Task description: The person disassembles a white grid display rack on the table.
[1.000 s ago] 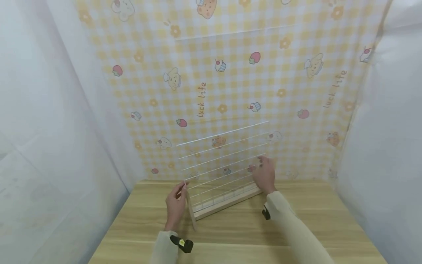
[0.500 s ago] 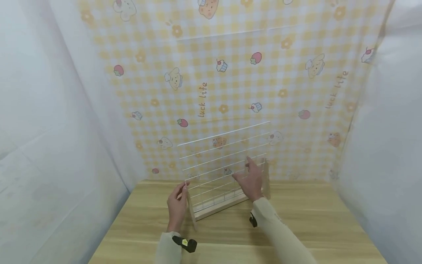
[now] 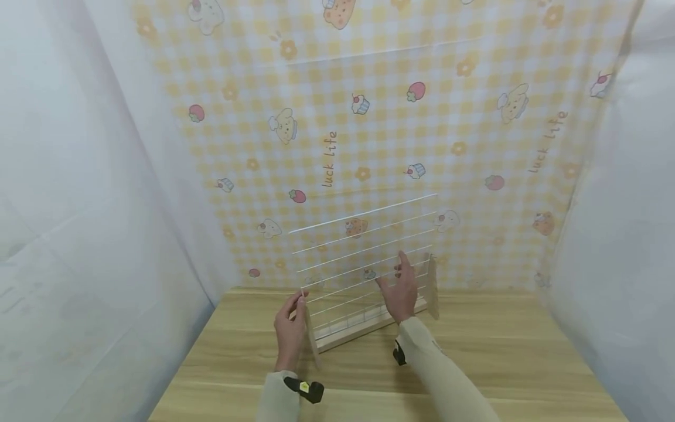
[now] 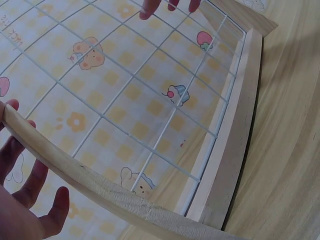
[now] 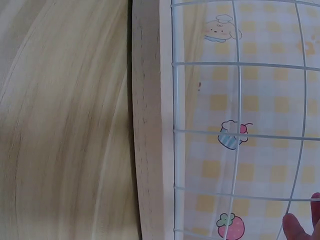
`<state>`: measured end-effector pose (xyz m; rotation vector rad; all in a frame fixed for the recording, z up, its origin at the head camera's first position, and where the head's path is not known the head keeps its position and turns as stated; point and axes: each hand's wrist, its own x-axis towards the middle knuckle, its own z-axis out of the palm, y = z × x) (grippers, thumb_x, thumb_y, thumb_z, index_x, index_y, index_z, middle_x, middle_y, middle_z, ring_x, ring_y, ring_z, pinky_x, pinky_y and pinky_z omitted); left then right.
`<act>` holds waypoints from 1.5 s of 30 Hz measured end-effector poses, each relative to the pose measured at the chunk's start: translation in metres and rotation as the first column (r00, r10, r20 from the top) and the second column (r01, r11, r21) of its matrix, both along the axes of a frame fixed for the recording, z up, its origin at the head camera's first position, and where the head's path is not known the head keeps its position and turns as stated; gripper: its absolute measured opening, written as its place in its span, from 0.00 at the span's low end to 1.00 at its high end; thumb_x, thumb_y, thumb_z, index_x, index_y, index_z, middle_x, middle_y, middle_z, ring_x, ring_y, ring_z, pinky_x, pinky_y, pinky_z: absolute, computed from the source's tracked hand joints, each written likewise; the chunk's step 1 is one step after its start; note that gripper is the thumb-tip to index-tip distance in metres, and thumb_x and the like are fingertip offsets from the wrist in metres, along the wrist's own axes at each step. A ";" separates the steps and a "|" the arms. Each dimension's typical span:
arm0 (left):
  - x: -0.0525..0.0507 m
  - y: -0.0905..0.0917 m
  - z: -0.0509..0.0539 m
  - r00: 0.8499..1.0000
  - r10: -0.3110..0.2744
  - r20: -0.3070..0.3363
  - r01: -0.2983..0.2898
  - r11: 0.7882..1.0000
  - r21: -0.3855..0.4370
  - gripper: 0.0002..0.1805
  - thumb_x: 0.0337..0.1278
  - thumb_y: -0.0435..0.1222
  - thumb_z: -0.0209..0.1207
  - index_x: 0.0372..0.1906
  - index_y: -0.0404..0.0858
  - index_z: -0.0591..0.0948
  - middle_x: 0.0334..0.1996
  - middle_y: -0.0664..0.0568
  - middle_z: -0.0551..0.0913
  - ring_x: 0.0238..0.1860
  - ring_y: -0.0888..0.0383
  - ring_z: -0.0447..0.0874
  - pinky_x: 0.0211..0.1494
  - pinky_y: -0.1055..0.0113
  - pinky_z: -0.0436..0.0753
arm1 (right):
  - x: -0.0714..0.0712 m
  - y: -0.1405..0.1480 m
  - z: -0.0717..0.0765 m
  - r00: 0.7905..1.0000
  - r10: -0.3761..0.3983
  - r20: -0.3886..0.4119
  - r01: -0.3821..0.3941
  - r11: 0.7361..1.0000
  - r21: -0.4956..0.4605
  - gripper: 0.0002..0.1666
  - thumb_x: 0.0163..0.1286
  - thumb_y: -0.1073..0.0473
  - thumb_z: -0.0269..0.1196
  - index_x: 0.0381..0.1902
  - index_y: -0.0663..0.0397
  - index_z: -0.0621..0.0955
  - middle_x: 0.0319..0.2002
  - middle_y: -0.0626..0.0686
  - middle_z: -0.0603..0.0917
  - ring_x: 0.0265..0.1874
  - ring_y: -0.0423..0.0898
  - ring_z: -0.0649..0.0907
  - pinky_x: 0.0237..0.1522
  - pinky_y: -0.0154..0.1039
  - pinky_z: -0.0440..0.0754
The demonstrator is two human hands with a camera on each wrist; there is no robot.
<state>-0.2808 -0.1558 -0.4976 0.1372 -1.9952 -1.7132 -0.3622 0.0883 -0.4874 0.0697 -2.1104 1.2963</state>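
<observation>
A white wire grid rack (image 3: pixel 364 213) stands tilted on the table, its lower edge along a pale wooden base bar (image 3: pixel 353 335). Wooden side pieces stand at both ends: a left side piece (image 3: pixel 312 337) and a right side piece (image 3: pixel 433 287). My left hand (image 3: pixel 289 331) pinches the upper end of the left side piece between thumb and finger; the left wrist view shows this wooden strip (image 4: pixel 100 185) closely. In front of the grid, my right hand (image 3: pixel 402 293) has its fingers extended and thumb spread. Whether its fingertips touch the wires, I cannot tell.
The rack stands on a wood-grain table (image 3: pixel 474 357). Behind it hangs a yellow checked cloth (image 3: pixel 379 135) with cartoon prints. White sheets form the left side (image 3: pixel 105 223) and right side (image 3: pixel 617 234). A black wrist camera (image 3: pixel 304 389) sits on the left sleeve.
My right hand has moved left from the rack's right end to the front of the grid, uncovering the right side piece. My left hand keeps its pinch on the left side piece.
</observation>
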 end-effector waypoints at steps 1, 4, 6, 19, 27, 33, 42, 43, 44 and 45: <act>0.000 0.001 0.000 1.000 0.002 -0.002 -0.002 1.000 -0.001 0.16 0.75 0.42 0.54 0.58 0.42 0.83 0.56 0.52 0.87 0.50 0.72 0.79 0.49 0.77 0.80 | -0.001 0.000 0.000 1.000 -0.004 -0.009 0.004 1.000 0.003 0.54 0.55 0.59 0.78 0.75 0.51 0.64 0.51 0.65 0.80 0.47 0.62 0.81 0.46 0.57 0.82; -0.001 0.002 -0.002 1.000 0.014 -0.015 -0.014 1.000 -0.005 0.16 0.75 0.43 0.54 0.59 0.43 0.83 0.56 0.52 0.87 0.50 0.72 0.78 0.48 0.77 0.81 | -0.003 0.001 -0.002 0.999 -0.017 -0.052 0.019 0.999 0.027 0.53 0.54 0.61 0.78 0.74 0.55 0.65 0.51 0.65 0.81 0.47 0.61 0.81 0.46 0.57 0.82; 0.000 0.003 -0.002 0.999 0.025 -0.029 -0.025 1.000 -0.006 0.17 0.75 0.43 0.54 0.59 0.42 0.83 0.56 0.51 0.87 0.50 0.71 0.78 0.48 0.77 0.81 | -0.006 0.000 -0.003 0.996 -0.017 -0.087 0.021 0.999 0.048 0.52 0.54 0.62 0.78 0.74 0.57 0.66 0.51 0.65 0.81 0.48 0.60 0.81 0.47 0.56 0.82; 0.001 0.006 -0.002 0.998 0.063 -0.021 -0.063 0.998 0.009 0.16 0.75 0.37 0.54 0.60 0.37 0.82 0.56 0.46 0.87 0.46 0.77 0.77 0.44 0.81 0.79 | -0.010 -0.001 0.026 0.982 0.019 -0.189 -0.013 0.999 0.035 0.53 0.57 0.64 0.75 0.76 0.59 0.62 0.51 0.68 0.78 0.46 0.60 0.81 0.47 0.55 0.81; 0.023 0.014 0.028 0.999 0.033 -0.013 -0.033 0.999 0.000 0.16 0.75 0.35 0.53 0.59 0.33 0.82 0.56 0.42 0.86 0.46 0.74 0.78 0.46 0.80 0.80 | -0.017 0.002 0.070 0.967 0.064 -0.248 -0.061 0.998 0.022 0.52 0.60 0.66 0.72 0.77 0.62 0.59 0.52 0.70 0.74 0.44 0.59 0.80 0.49 0.54 0.82; 0.025 0.015 0.032 1.000 0.022 -0.012 -0.022 1.000 0.023 0.16 0.75 0.35 0.53 0.59 0.34 0.82 0.57 0.42 0.86 0.46 0.75 0.77 0.47 0.81 0.79 | -0.020 0.005 0.098 0.958 0.052 -0.282 -0.044 0.998 0.033 0.52 0.60 0.68 0.71 0.77 0.63 0.57 0.51 0.68 0.74 0.43 0.58 0.79 0.47 0.51 0.82; 0.028 0.015 0.030 1.000 0.028 -0.014 -0.027 0.999 0.017 0.15 0.75 0.34 0.53 0.57 0.34 0.83 0.57 0.41 0.85 0.48 0.66 0.80 0.45 0.79 0.80 | -0.010 0.008 0.131 0.963 0.049 -0.267 -0.038 0.998 0.047 0.52 0.61 0.66 0.71 0.77 0.62 0.57 0.52 0.67 0.74 0.43 0.58 0.80 0.44 0.49 0.83; 0.028 0.015 0.031 1.000 0.030 -0.011 -0.029 0.999 0.014 0.15 0.75 0.34 0.53 0.57 0.34 0.83 0.57 0.41 0.85 0.47 0.71 0.78 0.45 0.79 0.80 | -0.009 0.010 0.132 0.962 0.043 -0.269 -0.030 0.998 0.053 0.52 0.61 0.66 0.71 0.77 0.62 0.57 0.52 0.67 0.74 0.43 0.57 0.80 0.44 0.49 0.83; 0.029 0.014 0.031 1.000 0.029 -0.007 -0.029 0.999 0.015 0.15 0.74 0.34 0.53 0.56 0.34 0.83 0.57 0.40 0.85 0.46 0.72 0.78 0.45 0.79 0.80 | -0.008 0.012 0.134 0.962 0.037 -0.270 -0.022 0.998 0.058 0.52 0.62 0.65 0.71 0.77 0.62 0.57 0.52 0.67 0.74 0.42 0.57 0.80 0.43 0.49 0.83; 0.029 0.014 0.032 1.000 0.030 0.000 -0.030 0.999 0.014 0.15 0.74 0.34 0.53 0.56 0.34 0.83 0.57 0.41 0.85 0.46 0.73 0.78 0.46 0.79 0.79 | -0.007 0.014 0.135 0.962 0.032 -0.271 -0.016 0.998 0.061 0.52 0.62 0.65 0.71 0.77 0.63 0.57 0.52 0.68 0.75 0.42 0.57 0.81 0.43 0.50 0.84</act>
